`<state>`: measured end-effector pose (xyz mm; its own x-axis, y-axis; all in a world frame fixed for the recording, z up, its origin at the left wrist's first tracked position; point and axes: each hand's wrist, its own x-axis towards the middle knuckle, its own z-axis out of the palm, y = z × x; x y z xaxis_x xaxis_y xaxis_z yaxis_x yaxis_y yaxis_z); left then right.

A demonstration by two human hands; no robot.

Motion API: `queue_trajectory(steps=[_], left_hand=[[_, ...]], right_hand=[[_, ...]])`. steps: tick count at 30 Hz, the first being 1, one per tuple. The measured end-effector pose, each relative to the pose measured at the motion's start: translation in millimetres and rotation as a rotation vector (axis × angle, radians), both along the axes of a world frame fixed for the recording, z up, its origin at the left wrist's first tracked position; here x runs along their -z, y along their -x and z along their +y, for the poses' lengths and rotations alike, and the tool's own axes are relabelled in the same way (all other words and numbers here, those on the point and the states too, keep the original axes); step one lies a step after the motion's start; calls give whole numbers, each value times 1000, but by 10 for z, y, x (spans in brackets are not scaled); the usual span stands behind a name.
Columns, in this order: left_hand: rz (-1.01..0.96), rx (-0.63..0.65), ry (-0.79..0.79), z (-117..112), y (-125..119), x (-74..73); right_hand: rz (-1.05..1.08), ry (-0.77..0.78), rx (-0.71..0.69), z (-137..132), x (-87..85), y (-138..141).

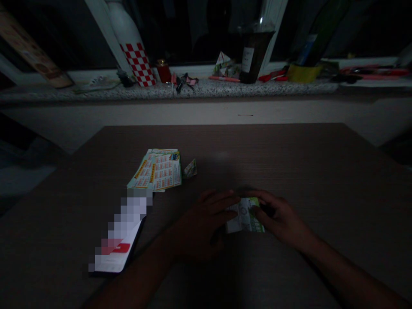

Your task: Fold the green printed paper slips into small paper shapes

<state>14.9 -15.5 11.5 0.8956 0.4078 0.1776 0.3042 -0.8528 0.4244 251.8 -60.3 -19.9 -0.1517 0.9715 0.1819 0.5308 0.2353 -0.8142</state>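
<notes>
In dim light, both my hands rest on a small folded piece of printed paper [245, 216], white with green at its right edge, lying on the brown table [289, 163]. My left hand [202, 225] lies flat with its fingers stretched over the paper's left side. My right hand [278, 216] covers the right side, fingers bent and pressing the paper down.
A stack of printed leaflets [157, 169] lies to the left, with a tiny folded paper shape [190, 168] beside it. A white card with red print [120, 240] lies at the near left. The windowsill behind holds bottles [254, 51], a red-and-white checkered container [137, 56] and small clutter.
</notes>
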Motion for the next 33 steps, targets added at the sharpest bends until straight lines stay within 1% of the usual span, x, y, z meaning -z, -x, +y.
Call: queue_trajectory(steps=[4, 8, 12, 15, 17, 19, 21, 28, 33], left_hand=[[-28, 9, 30, 23, 3, 49], [-28, 31, 80, 41, 6, 89], [-43, 13, 98, 40, 7, 79], [-46, 10, 94, 31, -3, 58], [-27, 9, 99, 26, -11, 50], [-5, 12, 99, 22, -17, 47], [6, 14, 89, 17, -20, 46], [-1, 17, 64, 1, -17, 36], [-20, 18, 18, 14, -23, 52]], right_hand=[[-100, -80, -1, 33, 22, -26], [-232, -138, -44, 50, -19, -45], [-334, -201, -75, 40, -46, -47], [-367, -259, -80, 22, -53, -24], [-359, -272, -132, 11, -62, -1], [-342, -256, -204, 2, -74, 21], [-331, -224, -246, -7, -88, 36], [-353, -132, -262, -38, -106, 34], [-347, -131, -248, -33, -81, 29]])
